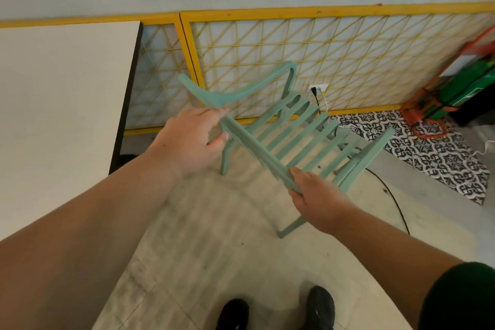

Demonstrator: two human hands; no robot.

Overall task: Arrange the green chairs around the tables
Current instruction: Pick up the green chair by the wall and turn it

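A pale green plastic chair (294, 128) with a slatted back and curved armrests stands in front of me, its back toward me. My left hand (187, 139) grips the top rail of the backrest at its left end. My right hand (316, 195) grips the same rail at its right end. A white table (61, 104) with a dark edge fills the left side, just left of the chair.
A yellow-framed lattice panel (334, 56) lines the wall behind the chair. A black cable (393, 195) runs from a wall socket across the floor on the right. Orange and green equipment (455, 88) stands at the far right on patterned tiles. My black shoes (318, 308) are at the bottom.
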